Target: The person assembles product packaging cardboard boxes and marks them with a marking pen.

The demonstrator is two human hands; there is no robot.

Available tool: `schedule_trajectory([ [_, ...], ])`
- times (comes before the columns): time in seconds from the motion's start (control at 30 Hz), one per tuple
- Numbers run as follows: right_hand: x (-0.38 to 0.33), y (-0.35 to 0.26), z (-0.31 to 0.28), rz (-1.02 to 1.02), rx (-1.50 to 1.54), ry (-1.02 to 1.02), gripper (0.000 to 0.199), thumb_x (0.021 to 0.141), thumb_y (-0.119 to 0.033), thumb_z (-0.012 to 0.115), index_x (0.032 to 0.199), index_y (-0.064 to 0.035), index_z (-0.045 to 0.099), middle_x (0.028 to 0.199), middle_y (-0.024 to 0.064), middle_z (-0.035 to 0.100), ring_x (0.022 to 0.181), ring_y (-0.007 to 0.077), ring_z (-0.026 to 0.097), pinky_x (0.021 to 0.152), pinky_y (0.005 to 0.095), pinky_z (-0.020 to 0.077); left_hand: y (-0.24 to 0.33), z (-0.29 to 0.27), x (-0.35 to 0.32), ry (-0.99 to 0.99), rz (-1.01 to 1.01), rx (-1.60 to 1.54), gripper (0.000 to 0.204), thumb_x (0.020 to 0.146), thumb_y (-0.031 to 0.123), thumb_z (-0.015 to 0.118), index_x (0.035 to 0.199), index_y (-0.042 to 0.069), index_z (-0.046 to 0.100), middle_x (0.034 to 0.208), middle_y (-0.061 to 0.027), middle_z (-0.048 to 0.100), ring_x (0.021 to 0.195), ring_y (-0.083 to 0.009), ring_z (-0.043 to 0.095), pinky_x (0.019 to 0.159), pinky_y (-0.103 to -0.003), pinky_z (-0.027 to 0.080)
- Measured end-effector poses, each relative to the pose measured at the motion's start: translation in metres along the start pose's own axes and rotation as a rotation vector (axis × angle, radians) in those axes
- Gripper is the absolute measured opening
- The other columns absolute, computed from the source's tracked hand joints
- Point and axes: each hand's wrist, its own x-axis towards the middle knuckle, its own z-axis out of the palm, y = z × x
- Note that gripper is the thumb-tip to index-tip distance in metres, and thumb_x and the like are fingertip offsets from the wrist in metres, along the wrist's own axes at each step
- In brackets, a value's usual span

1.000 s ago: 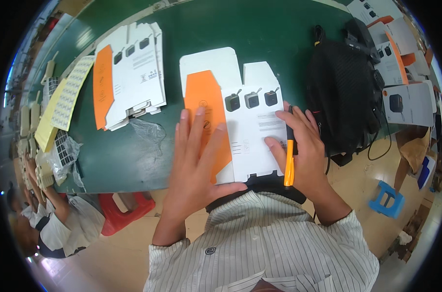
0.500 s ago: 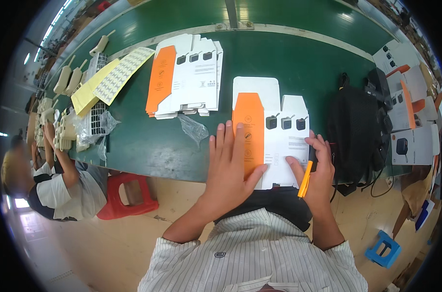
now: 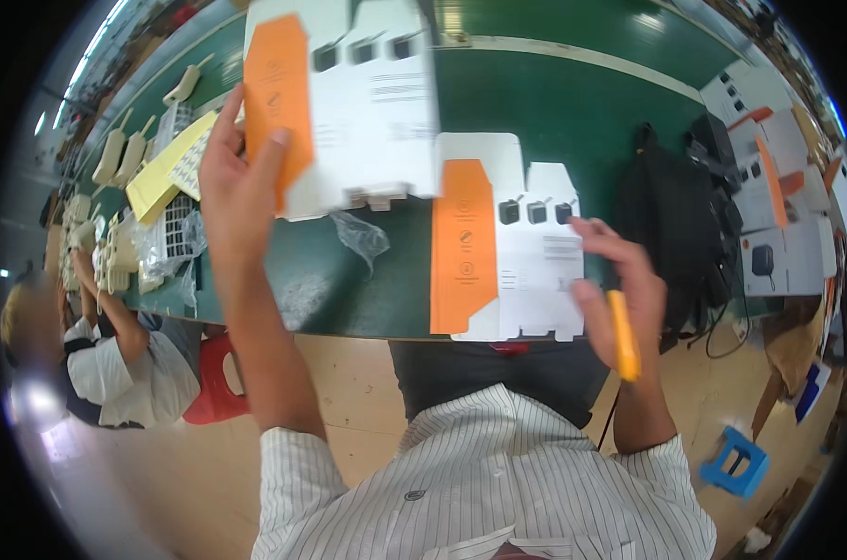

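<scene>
My left hand (image 3: 237,177) is at the far left of the table, thumb on top of white-and-orange flat cartons (image 3: 363,112). They look raised off the green tabletop; how many it grips is hard to tell. Another flat carton (image 3: 540,252), printed with pictures of small dark devices, lies at the table's near edge in front of me. Over its right edge hovers my right hand (image 3: 624,289), slightly blurred, fingers curled around a slim yellow tool (image 3: 622,336). The tool's working end is hidden, so its kind is unclear.
A crumpled clear plastic bag (image 3: 360,241) lies left of centre. Yellow sheets (image 3: 157,191) and cream-coloured parts (image 3: 115,154) are farther left, near a seated co-worker (image 3: 111,364). A black bag (image 3: 652,224) and folded boxes (image 3: 787,261) stand on the right.
My left hand has left the near carton, reached to the far left and lifted the flat cartons there. My right hand has drawn slightly right, keeping the yellow tool.
</scene>
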Motion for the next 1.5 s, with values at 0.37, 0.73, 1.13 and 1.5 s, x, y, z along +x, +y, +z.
schedule_trajectory([
  [0.37, -0.011, 0.011, 0.003, -0.064, -0.113, -0.056, 0.027, 0.080, -0.007, 0.062, 0.106, -0.0013, 0.065, 0.100, 0.0132, 0.065, 0.086, 0.0278, 0.063, 0.077, 0.0347, 0.0468, -0.017, 0.037, -0.054, -0.229, 0.447, 0.676, 0.059, 0.082, 0.029, 0.070, 0.131, 0.002, 0.053, 0.143, -0.0244, 0.040, 0.133, -0.0412, 0.037, 0.106, -0.048, 0.031],
  [0.73, -0.010, 0.017, 0.030, 0.254, -0.006, -0.051, 0.017, 0.071, -0.004, 0.072, 0.086, -0.0020, 0.063, 0.066, 0.0075, 0.063, 0.051, 0.0138, 0.061, 0.050, 0.0242, 0.0472, -0.025, 0.085, -0.129, -0.846, 0.379, 0.624, 0.084, 0.066, 0.056, 0.075, 0.133, 0.009, 0.054, 0.148, -0.0102, 0.041, 0.142, -0.0394, 0.026, 0.112, -0.056, 0.020],
  [1.13, -0.007, 0.026, 0.032, 0.132, -0.087, -0.063, 0.015, 0.070, -0.003, 0.072, 0.081, -0.0024, 0.062, 0.067, 0.0072, 0.064, 0.055, 0.0158, 0.064, 0.054, 0.0233, 0.0486, -0.026, 0.088, -0.125, -0.863, 0.336, 0.621, 0.079, 0.068, 0.050, 0.072, 0.134, 0.010, 0.053, 0.147, -0.0082, 0.041, 0.139, -0.0392, 0.030, 0.108, -0.059, 0.026],
  [1.5, -0.026, 0.029, 0.028, 0.164, 0.186, 0.179, 0.012, 0.079, -0.001, 0.064, 0.090, 0.0003, 0.060, 0.077, 0.0111, 0.066, 0.061, 0.0182, 0.064, 0.057, 0.0261, 0.0510, -0.023, 0.085, -0.123, -0.893, 0.343, 0.649, 0.086, 0.066, 0.063, 0.070, 0.130, 0.008, 0.057, 0.147, -0.0135, 0.041, 0.141, -0.0392, 0.028, 0.111, -0.054, 0.024],
])
